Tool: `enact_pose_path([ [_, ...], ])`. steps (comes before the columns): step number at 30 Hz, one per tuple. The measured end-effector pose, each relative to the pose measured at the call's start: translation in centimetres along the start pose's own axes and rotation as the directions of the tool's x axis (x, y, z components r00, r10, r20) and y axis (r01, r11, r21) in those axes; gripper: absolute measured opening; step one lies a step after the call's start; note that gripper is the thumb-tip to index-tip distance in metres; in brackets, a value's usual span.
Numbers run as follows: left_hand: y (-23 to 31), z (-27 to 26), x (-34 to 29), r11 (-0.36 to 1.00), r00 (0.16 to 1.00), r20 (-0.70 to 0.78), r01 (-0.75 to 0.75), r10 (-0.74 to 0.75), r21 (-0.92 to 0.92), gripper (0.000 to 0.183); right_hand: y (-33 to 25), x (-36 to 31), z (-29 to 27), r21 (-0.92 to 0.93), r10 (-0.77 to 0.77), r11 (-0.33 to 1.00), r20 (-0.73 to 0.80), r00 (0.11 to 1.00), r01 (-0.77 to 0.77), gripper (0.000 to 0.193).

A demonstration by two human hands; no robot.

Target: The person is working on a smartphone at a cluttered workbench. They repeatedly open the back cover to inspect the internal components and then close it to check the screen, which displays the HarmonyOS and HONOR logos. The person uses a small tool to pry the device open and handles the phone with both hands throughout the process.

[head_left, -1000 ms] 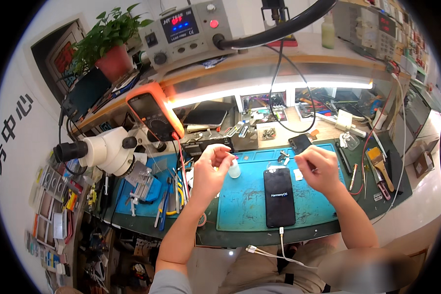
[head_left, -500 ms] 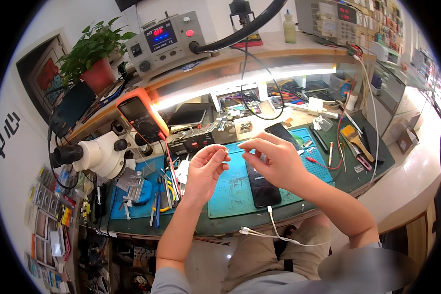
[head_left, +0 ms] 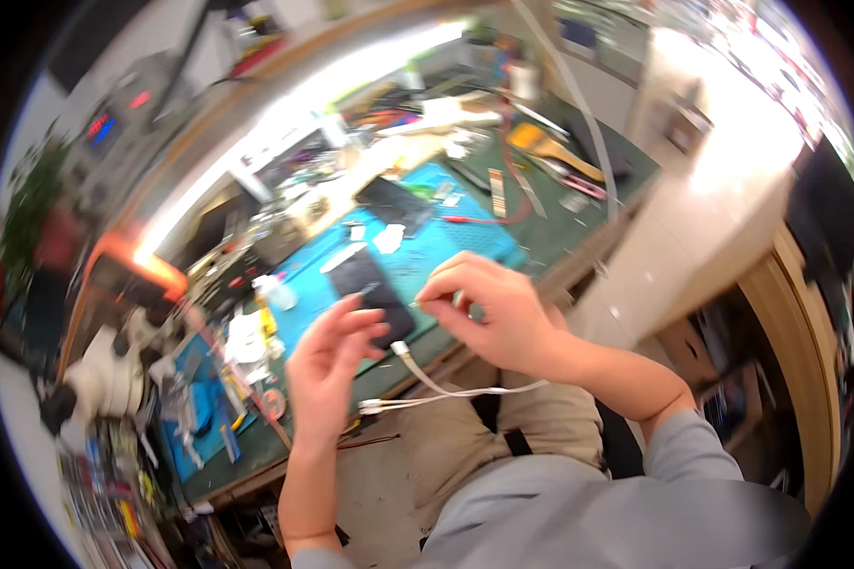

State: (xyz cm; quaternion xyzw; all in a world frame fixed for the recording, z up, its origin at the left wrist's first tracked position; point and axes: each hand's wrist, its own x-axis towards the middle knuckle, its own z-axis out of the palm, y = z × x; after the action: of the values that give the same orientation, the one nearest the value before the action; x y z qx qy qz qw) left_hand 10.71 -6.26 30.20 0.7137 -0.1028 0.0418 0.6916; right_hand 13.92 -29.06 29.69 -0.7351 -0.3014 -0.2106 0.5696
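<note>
A dark smartphone (head_left: pixel 362 277) lies on the blue work mat (head_left: pixel 470 237), with a white charging cable (head_left: pixel 427 382) at its lower end. My left hand (head_left: pixel 324 356) is raised by the phone's left edge, its blurred fingers loosely bent and apart, with nothing visible in them. To the right of the phone, my right hand (head_left: pixel 493 313) hovers with thumb and index finger pinched together. Whatever the pinch holds, if anything, is too small to make out. Farther back on the mat sits a second dark phone or screen (head_left: pixel 395 205), beside small white pieces (head_left: pixel 388 238).
An orange multimeter (head_left: pixel 133 270) and a white microscope (head_left: pixel 104 379) stand on the left. Pliers and other tools lie on a smaller blue mat (head_left: pixel 182 446). A yellow-bristled brush (head_left: pixel 550 147), a red probe lead (head_left: pixel 474 220) and a pale hanging cable (head_left: pixel 579 95) are at the right.
My view has swung to the right, blurring the scene. My hands have moved apart; the left fingers have come out of their pinch, while the right stays pinched.
</note>
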Motion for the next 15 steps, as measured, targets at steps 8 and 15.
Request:
enact_pose_path([
  [8,-7.9,-6.4,-6.1,0.751,0.820,-0.410,-0.036,0.399,0.660,0.032,16.4,-22.3,-20.9,0.170,0.504,0.725,-0.791,0.347,-0.667,0.020],
  [15,-8.0,-6.5,-7.2,0.282,0.756,-0.253,0.094,0.604,0.955,0.029,36.0,-26.0,-12.4,0.467,0.945,0.267,-0.297,0.135,-0.843,0.017],
])
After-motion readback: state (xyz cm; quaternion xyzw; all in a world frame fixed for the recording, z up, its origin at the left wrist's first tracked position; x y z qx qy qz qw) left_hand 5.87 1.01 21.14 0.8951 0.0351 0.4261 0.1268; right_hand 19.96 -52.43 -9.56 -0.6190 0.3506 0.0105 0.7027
